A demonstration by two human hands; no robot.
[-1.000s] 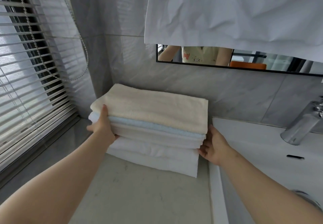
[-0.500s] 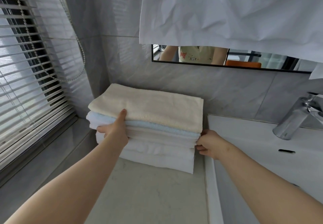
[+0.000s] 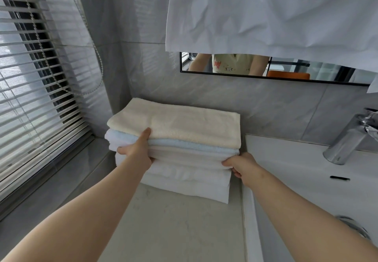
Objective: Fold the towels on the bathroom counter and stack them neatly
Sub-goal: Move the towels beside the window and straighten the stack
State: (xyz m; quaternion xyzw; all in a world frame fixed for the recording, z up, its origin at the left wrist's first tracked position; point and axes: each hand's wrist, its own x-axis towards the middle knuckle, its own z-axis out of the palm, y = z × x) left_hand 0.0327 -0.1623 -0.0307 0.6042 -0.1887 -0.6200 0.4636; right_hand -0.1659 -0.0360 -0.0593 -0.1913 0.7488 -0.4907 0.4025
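Note:
A stack of folded towels (image 3: 190, 159) sits on the pale stone counter (image 3: 171, 231) against the tiled wall. A cream towel (image 3: 184, 124) lies on top, a light blue one (image 3: 196, 147) under it, and white ones below. My left hand (image 3: 137, 151) grips the front left of the stack, thumb up on the cream towel's edge, fingers tucked between the layers. My right hand (image 3: 239, 164) grips the front right corner of the middle white layers, fingers curled into the folds.
A white basin (image 3: 306, 169) with a chrome tap (image 3: 351, 139) lies right of the stack. A white cloth (image 3: 266, 16) hangs over the mirror (image 3: 286, 71) above. Window blinds (image 3: 30, 89) and a sill run along the left.
My left hand slid rightward along the stack's front, its thumb now on the cream towel. My right hand moved from the stack's side and curled onto its front right corner.

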